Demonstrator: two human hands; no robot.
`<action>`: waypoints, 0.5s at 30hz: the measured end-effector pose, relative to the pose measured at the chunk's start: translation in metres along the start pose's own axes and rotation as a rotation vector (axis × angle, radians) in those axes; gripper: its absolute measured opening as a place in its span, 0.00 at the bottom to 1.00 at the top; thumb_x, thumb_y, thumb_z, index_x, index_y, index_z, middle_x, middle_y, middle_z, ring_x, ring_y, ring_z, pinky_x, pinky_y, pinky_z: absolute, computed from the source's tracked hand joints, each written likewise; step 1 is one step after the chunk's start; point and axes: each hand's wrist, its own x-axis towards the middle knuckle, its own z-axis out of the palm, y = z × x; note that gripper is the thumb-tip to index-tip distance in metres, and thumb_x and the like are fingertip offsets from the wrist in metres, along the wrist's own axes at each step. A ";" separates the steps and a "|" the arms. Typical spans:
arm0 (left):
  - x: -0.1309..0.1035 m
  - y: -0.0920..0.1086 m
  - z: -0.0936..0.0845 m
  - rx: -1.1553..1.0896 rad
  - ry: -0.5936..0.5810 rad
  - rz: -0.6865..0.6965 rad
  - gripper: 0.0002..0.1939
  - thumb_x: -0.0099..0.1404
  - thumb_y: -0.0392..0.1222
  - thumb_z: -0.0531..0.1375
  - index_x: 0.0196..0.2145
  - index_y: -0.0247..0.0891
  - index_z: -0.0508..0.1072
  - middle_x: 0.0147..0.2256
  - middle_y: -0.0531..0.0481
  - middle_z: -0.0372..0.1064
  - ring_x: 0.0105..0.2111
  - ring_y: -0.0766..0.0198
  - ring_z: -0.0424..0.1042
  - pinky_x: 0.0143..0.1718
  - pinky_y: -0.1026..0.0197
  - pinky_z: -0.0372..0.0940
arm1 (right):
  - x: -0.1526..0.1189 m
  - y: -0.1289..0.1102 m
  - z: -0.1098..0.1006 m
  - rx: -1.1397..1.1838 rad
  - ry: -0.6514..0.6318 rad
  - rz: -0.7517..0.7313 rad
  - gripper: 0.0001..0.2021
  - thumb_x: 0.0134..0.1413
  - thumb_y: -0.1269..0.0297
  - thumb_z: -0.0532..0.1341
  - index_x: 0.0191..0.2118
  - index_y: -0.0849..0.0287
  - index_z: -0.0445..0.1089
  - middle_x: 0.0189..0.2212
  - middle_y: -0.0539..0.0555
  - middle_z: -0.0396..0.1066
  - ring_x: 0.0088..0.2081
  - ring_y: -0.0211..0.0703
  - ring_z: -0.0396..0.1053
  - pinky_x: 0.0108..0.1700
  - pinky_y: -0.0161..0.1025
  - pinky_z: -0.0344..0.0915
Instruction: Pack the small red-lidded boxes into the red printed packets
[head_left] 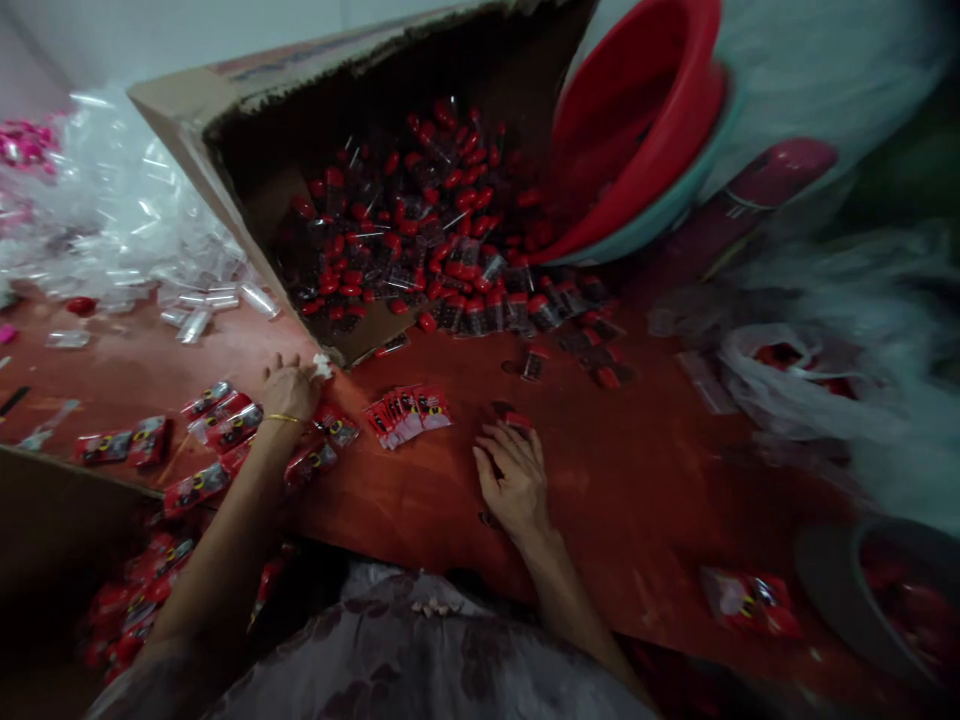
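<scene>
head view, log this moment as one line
left hand: beside red packets | right hand: at red-capped container | between hands: fanned red cards | beyond: open carton

Thin gold-coloured bangle (283, 418) circling the left wrist (278, 436), pale grey cloth top (375, 665) with dark blotchy print, small whitish bumpy trim (436, 607), perhaps beads, in front

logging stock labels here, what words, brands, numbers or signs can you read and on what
No text can be read for certain.
Red cards: print too small and blurred.
Red packets: print too small and blurred.
Cardboard box: outer marking too blurred.
</scene>
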 end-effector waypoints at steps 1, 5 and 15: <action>-0.007 0.007 -0.003 0.015 0.064 -0.002 0.20 0.61 0.43 0.52 0.47 0.29 0.70 0.53 0.30 0.62 0.57 0.36 0.53 0.51 0.37 0.49 | 0.000 0.001 0.000 0.000 0.002 0.011 0.07 0.56 0.67 0.55 0.35 0.58 0.72 0.39 0.55 0.75 0.46 0.47 0.69 0.57 0.54 0.51; -0.041 0.053 -0.006 -0.012 0.183 0.186 0.20 0.63 0.48 0.49 0.47 0.37 0.71 0.50 0.39 0.67 0.56 0.45 0.58 0.54 0.44 0.51 | 0.001 0.003 0.001 0.027 0.005 0.033 0.07 0.56 0.67 0.56 0.34 0.57 0.72 0.37 0.54 0.76 0.44 0.47 0.70 0.57 0.53 0.52; -0.035 0.123 0.051 -0.107 -0.106 0.469 0.12 0.61 0.47 0.54 0.39 0.50 0.76 0.50 0.52 0.69 0.58 0.49 0.55 0.56 0.44 0.49 | 0.002 0.001 -0.002 0.079 0.024 0.065 0.07 0.56 0.68 0.56 0.33 0.57 0.72 0.36 0.53 0.76 0.41 0.44 0.71 0.56 0.51 0.52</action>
